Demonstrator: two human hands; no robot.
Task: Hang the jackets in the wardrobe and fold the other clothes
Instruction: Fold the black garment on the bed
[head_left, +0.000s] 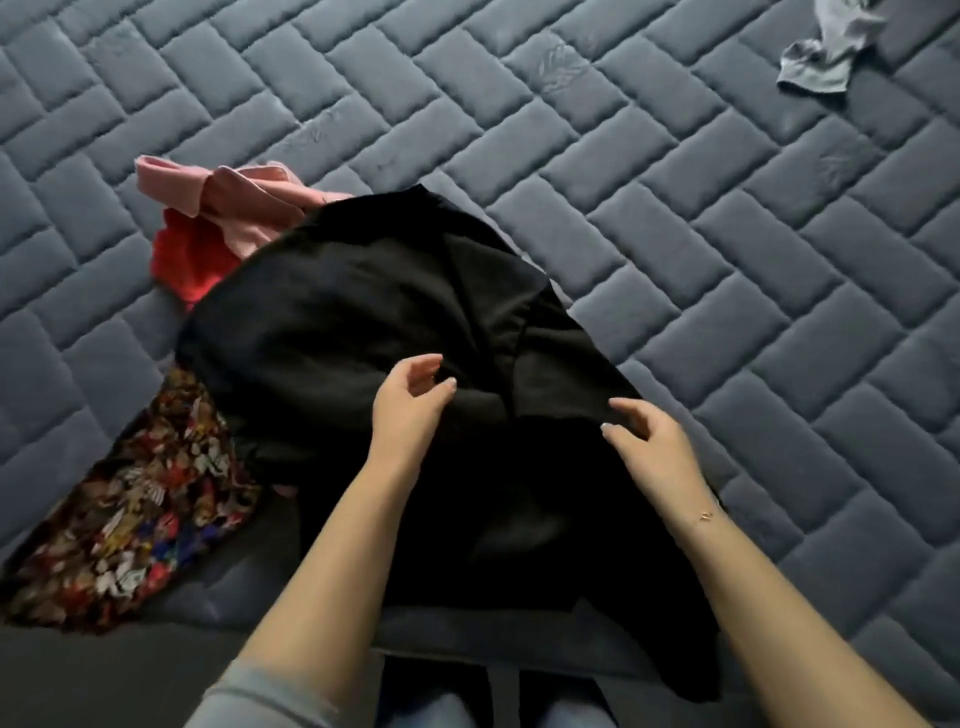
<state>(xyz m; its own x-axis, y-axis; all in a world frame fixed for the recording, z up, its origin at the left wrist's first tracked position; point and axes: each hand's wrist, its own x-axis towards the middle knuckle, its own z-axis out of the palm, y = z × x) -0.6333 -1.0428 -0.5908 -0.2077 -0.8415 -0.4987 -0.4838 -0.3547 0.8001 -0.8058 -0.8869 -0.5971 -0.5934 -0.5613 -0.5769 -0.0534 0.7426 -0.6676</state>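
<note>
The black garment (395, 312) lies on the bed (727, 234) under both hands; left hand (410, 400) and right hand (649, 447) hover with fingers loosely curled, seemingly grasping nothing.

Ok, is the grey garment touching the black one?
Apart. The head view shows the grey garment at the far right of the mattress, with a wide stretch of bare quilting between it and the black garment.

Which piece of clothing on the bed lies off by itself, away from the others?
The crumpled grey garment, alone at the far right of the blue quilted mattress; the pink, red, floral and black clothes overlap in one pile.
</note>
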